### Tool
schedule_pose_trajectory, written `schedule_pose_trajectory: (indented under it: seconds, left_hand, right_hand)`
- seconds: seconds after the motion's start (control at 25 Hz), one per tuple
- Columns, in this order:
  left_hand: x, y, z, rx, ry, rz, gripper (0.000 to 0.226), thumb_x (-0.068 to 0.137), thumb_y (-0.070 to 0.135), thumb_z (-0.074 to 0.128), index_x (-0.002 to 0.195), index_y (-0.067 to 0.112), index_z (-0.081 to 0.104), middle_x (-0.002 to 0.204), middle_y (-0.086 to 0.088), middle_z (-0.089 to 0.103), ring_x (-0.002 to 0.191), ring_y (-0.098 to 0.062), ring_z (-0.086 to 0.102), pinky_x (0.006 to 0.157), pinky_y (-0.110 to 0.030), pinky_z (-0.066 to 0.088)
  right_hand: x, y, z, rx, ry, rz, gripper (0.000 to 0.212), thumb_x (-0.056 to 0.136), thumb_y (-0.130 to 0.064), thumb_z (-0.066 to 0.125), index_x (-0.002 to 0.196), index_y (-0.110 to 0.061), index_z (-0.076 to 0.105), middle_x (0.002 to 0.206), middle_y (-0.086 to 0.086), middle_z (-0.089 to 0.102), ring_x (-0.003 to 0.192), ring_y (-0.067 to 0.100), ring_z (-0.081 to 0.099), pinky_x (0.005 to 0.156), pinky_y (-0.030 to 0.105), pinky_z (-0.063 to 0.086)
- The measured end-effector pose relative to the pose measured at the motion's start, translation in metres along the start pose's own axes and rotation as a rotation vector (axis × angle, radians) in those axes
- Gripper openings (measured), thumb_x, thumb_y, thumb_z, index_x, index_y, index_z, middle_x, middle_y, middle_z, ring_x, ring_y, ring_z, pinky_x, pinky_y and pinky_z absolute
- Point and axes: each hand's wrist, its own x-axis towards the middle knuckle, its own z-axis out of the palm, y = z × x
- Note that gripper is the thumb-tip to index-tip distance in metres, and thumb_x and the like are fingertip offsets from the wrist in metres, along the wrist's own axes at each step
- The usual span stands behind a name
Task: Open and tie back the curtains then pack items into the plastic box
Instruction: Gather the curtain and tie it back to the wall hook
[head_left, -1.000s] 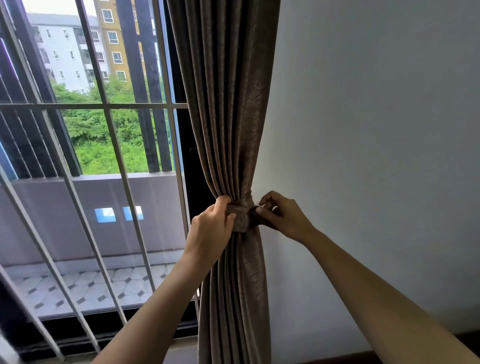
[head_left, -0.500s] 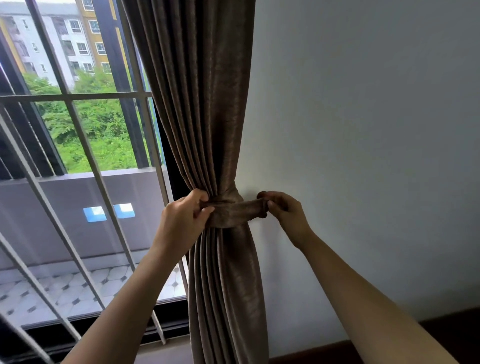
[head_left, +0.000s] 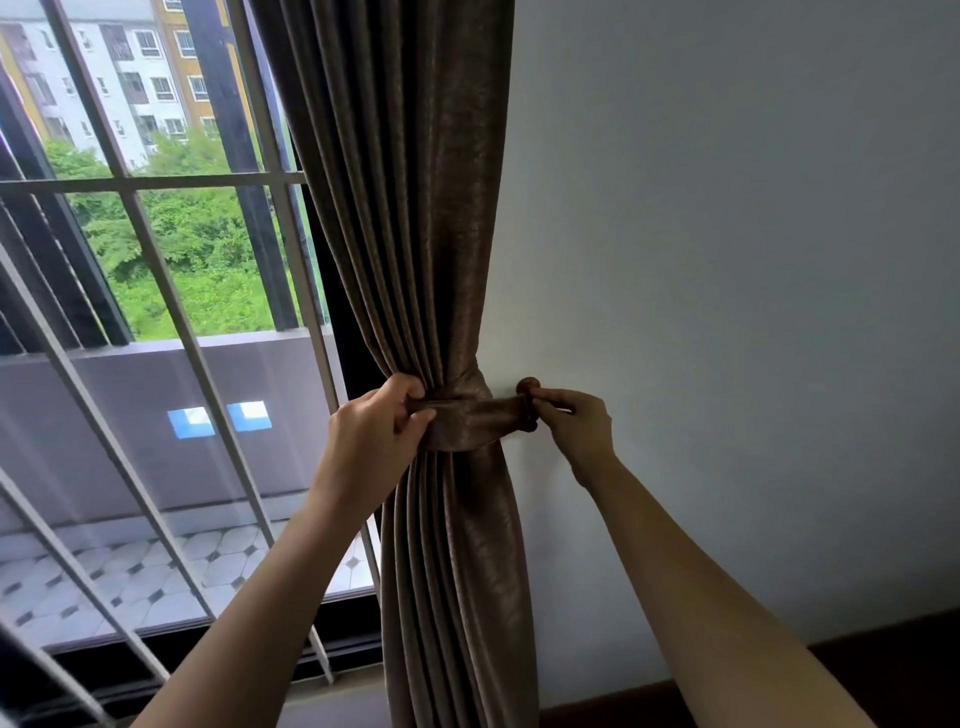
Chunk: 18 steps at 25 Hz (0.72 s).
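Right hand has drawn the pinched tieback to the wall hook; left hand grips the curtain. Nearly fastened.

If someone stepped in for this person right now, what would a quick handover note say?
Left hand grips the tieback band where it wraps the gathered brown curtain.
Right hand pinches the band's end at the wooden wall hook.
Done: curtain drawn aside, band around it.
Left: confirm the loop is seated on the hook (hidden by fingers), then pack the plastic box, which is not in view.
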Motion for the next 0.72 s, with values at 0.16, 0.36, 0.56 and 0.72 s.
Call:
schedule_pose_trajectory:
  seconds: [0.16, 0.36, 0.56, 0.72]
  left_hand:
    - [-0.002, 0.003, 0.002, -0.004, 0.005, -0.022, 0.021, 0.073, 0.005, 0.076, 0.09, 0.005, 0.064, 0.058, 0.008, 0.048, 0.051, -0.013, 0.048, 0.055, -0.008, 0.032]
    - [-0.002, 0.005, 0.003, -0.013, 0.014, -0.03, 0.021, 0.073, 0.004, 0.077, 0.091, 0.003, 0.065, 0.06, 0.009, 0.048, 0.052, -0.01, 0.048, 0.056, -0.005, 0.03]
    - [-0.004, 0.006, 0.005, -0.03, 0.028, -0.02, 0.021, 0.072, 0.002, 0.077, 0.09, 0.002, 0.065, 0.061, 0.011, 0.049, 0.052, -0.006, 0.048, 0.057, -0.002, 0.03]
    - [-0.005, 0.005, 0.007, -0.043, 0.027, -0.005, 0.022, 0.073, 0.001, 0.076, 0.091, 0.001, 0.064, 0.062, 0.011, 0.05, 0.051, 0.0, 0.047, 0.053, 0.002, 0.033]
  right_hand:
    - [-0.001, 0.002, 0.001, -0.055, -0.018, 0.022, 0.024, 0.09, -0.014, 0.06, 0.112, -0.009, 0.069, 0.111, 0.006, 0.068, 0.1, 0.013, 0.059, 0.089, 0.021, 0.045]
    - [-0.001, 0.011, -0.007, 0.087, -0.172, 0.11, 0.028, 0.093, -0.015, 0.056, 0.117, -0.004, 0.064, 0.111, 0.011, 0.067, 0.105, 0.021, 0.06, 0.09, 0.026, 0.047]
    - [-0.005, 0.028, -0.006, -0.102, -0.178, -0.105, 0.029, 0.094, -0.017, 0.055, 0.121, -0.011, 0.063, 0.113, 0.007, 0.067, 0.105, 0.018, 0.06, 0.094, 0.027, 0.046]
    - [-0.002, 0.033, -0.009, -0.239, -0.213, -0.239, 0.029, 0.093, -0.013, 0.055, 0.121, -0.014, 0.063, 0.102, 0.001, 0.065, 0.096, 0.016, 0.059, 0.087, 0.022, 0.046]
